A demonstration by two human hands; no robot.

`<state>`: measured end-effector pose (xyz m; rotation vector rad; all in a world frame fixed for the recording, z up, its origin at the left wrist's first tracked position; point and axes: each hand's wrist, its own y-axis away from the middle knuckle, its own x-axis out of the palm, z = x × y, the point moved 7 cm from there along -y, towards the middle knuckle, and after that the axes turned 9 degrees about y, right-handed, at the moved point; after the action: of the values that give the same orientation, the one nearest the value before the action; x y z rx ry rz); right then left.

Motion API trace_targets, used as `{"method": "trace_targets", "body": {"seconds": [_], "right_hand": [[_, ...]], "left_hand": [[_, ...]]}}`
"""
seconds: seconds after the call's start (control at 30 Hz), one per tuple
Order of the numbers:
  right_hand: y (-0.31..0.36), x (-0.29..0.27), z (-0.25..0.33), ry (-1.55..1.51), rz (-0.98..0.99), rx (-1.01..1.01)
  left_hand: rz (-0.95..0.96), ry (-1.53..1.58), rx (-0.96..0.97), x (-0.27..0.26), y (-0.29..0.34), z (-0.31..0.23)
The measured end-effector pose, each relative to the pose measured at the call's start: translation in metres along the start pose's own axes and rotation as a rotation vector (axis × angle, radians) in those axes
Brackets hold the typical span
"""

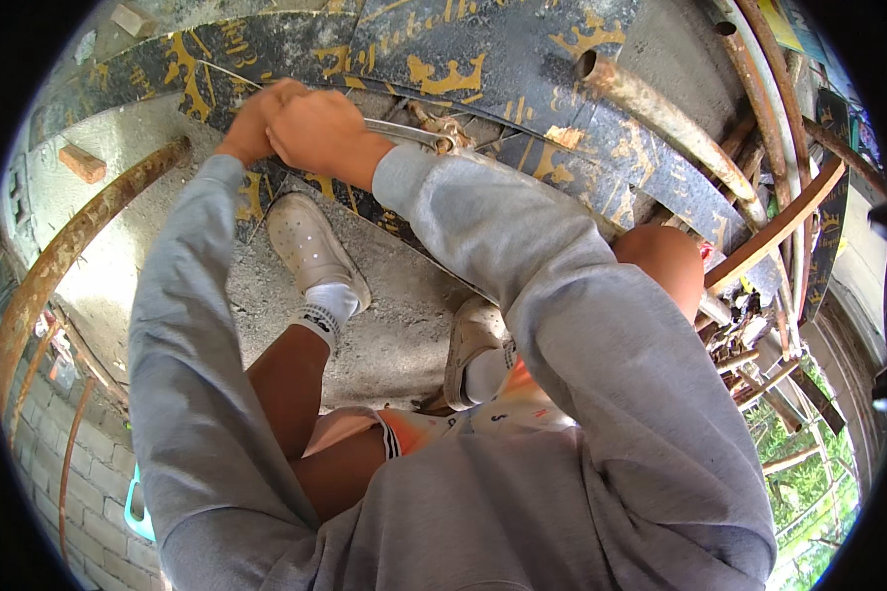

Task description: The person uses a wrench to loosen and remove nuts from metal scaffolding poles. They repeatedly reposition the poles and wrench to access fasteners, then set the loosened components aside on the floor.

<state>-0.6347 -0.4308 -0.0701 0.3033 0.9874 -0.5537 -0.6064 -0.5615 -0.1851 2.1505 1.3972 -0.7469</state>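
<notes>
My right hand (317,130) and left hand (251,123), clamped together on the metal tool's (404,132) handle end, lie left of its jaws, its long axis running rightward to the rusty wire knot (450,130).

Seen from above, both arms in grey sleeves reach forward and the two hands meet close together over a black board (522,59) printed with gold crowns and lettering. The right hand (315,128) is clenched around the handle of a metal tool (404,133), whose far end sits at a knot of rusty wire (448,128). The left hand (251,123) presses against the right, fingers closed. Below them, two pale shoes (310,246) stand on the gritty concrete floor (394,325). Rusty pipes (660,113) curve across the boards, and a brick wall (79,473) shows at lower left
</notes>
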Motion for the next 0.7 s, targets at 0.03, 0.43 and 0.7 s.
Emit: {"method": "trace_targets", "body": {"seconds": [0.03,0.43,0.7], "right_hand": [[0.006,0.0,-0.007,-0.006,-0.008,0.06],[0.035,0.029,0.039,-0.044,0.202,-0.076],[0.021,0.004,0.011,-0.05,0.083,0.035]], "left_hand": [[0.093,-0.087,-0.003,-0.015,-0.012,-0.015],[0.39,-0.086,0.066,-0.031,-0.009,-0.109],[0.031,-0.02,-0.026,-0.005,0.027,-0.103]]}}
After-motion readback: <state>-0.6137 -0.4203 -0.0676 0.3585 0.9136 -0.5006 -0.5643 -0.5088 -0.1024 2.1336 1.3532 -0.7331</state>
